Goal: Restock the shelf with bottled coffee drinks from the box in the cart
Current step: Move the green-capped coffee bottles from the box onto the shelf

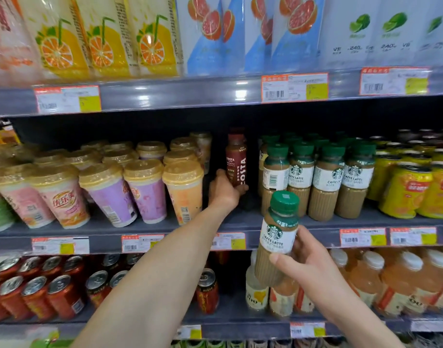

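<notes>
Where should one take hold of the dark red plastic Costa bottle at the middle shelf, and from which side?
Place the grip round the lower body of the dark red plastic Costa bottle, from the front. It is upright between gold-lidded cups and green-capped latte bottles, so both sides are crowded. The left hand holds it there.

glossy plastic latte bottle point(275, 237), shiny metal cans point(34, 295), smooth grey shelf edge point(180, 92)
</notes>
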### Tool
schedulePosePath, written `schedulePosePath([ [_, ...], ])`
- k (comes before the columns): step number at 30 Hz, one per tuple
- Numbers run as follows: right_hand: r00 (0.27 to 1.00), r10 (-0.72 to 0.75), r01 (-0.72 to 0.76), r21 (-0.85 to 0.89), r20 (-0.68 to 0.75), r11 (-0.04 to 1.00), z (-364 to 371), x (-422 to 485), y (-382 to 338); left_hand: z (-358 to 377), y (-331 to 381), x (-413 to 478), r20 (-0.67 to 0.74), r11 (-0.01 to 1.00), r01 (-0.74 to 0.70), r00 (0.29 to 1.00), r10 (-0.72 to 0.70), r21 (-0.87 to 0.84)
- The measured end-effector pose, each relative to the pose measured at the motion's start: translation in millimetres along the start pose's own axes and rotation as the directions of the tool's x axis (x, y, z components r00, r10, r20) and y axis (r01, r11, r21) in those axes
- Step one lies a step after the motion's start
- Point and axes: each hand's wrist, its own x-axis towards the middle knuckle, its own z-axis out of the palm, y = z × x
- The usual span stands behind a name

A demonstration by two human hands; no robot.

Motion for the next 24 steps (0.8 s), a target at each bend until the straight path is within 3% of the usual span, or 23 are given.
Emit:
schedulePosePath([
  [9,0.999,-0.018,0.019,-0.023,0.039,1.0,-4,8,-4,2,-8,18,-0.01,0.998,-0.06,0.998,0.059,-0.017],
  [24,0.989,-0.05,0.047,0.027,0.142,0.999,-5,18,-3,16,-1,34,-0.043,0.999,-0.041,0.998,0.041,0.0],
])
